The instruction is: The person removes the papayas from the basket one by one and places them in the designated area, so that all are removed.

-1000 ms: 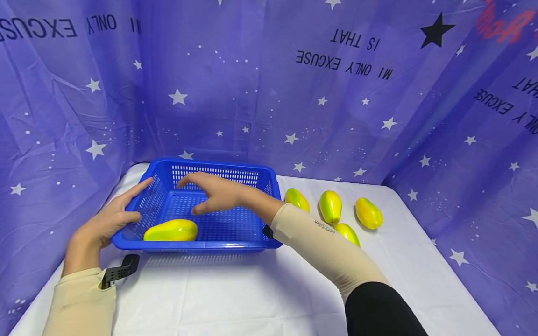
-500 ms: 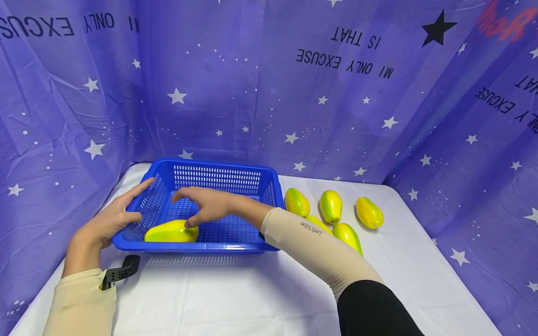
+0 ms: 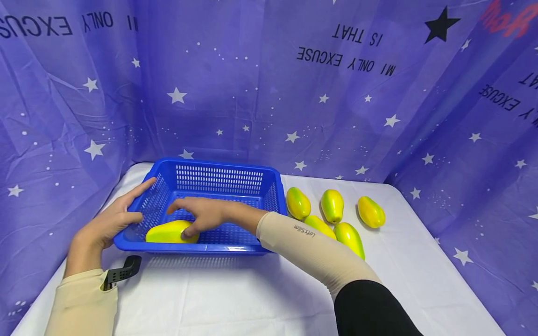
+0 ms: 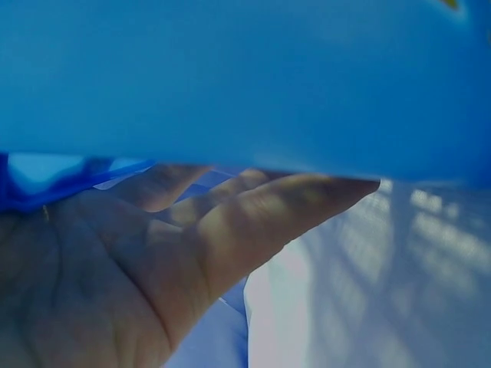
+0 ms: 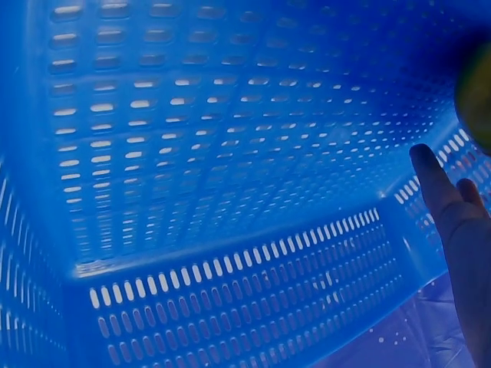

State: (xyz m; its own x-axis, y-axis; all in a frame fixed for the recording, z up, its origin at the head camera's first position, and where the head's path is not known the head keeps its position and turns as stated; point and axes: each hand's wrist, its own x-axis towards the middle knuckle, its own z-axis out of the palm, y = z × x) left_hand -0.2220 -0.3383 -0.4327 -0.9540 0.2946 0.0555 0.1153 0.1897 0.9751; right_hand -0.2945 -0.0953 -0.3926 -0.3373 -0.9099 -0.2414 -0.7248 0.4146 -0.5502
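A yellow-green papaya (image 3: 166, 232), glossy and pear-shaped, lies inside the blue plastic basket (image 3: 235, 248) along its front left side. Above it is my right hand (image 3: 206, 215), its thumb on the papaya's right end and its fingers spread beyond the far side. In the right wrist view, fingers (image 5: 460, 230) stand apart from the papaya (image 5: 477, 100), which is cut off by the frame edge. My left hand (image 3: 102, 221) holds the basket's left rim, thumb over the edge. The left wrist view shows that hand's palm (image 4: 123, 261) beneath the blue rim; part of the fingers is hidden.
Several more papayas lie on the white table (image 3: 218, 294) right of the basket, among them a back papaya (image 3: 332, 206) and a far right papaya (image 3: 371, 212). The right forearm passes over the basket's right front corner. A purple starred curtain (image 3: 235, 93) encloses the back and sides.
My right hand has come down and towards the front left of the basket, from above the papaya to touching it with the thumb. The left hand and basket have stayed put.
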